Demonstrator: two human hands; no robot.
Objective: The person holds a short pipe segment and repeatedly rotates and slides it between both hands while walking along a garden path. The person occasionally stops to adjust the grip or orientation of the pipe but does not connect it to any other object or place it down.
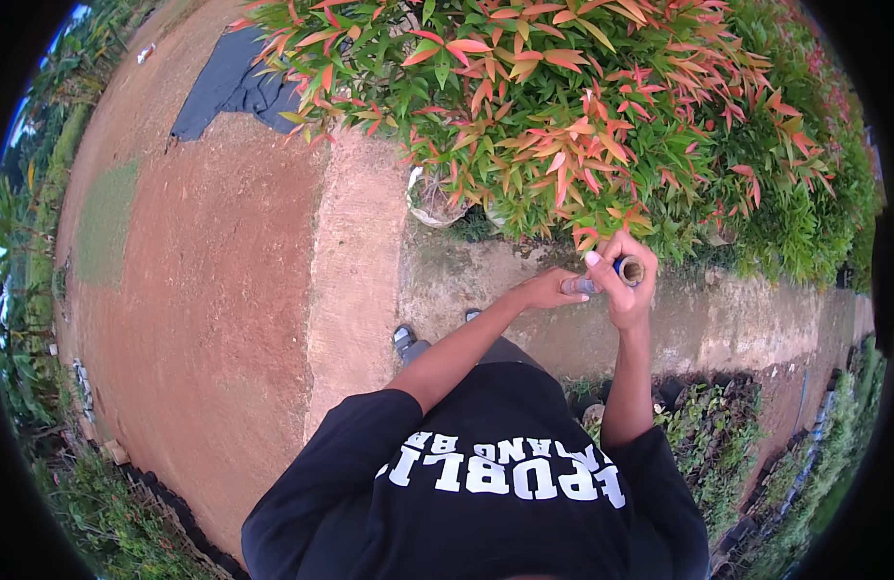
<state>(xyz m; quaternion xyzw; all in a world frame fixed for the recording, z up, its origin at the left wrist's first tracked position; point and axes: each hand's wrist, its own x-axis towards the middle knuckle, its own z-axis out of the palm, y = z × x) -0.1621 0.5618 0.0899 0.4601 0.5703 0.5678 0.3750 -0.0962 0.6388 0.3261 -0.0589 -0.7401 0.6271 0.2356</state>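
Observation:
My right hand (628,290) grips a small roll (629,270) with an open brown core and a blue outer layer, its end facing up at me. A short translucent piece (579,285) lies between my hands, gripped by the thumb and fingers of my left hand (550,288). Whether that piece joins the roll is hidden behind my right thumb. Both hands are just below the lower edge of a dense shrub (563,138) with red-orange and green leaves, and the right fingertips are close to its lowest leaves.
Under the shrub stands a white planting bag (436,206) of soil. A paved strip (356,239) runs beside bare reddish earth (215,275). A dark sheet (229,87) lies on the ground at upper left. Low potted plants (708,435) stand behind my right elbow.

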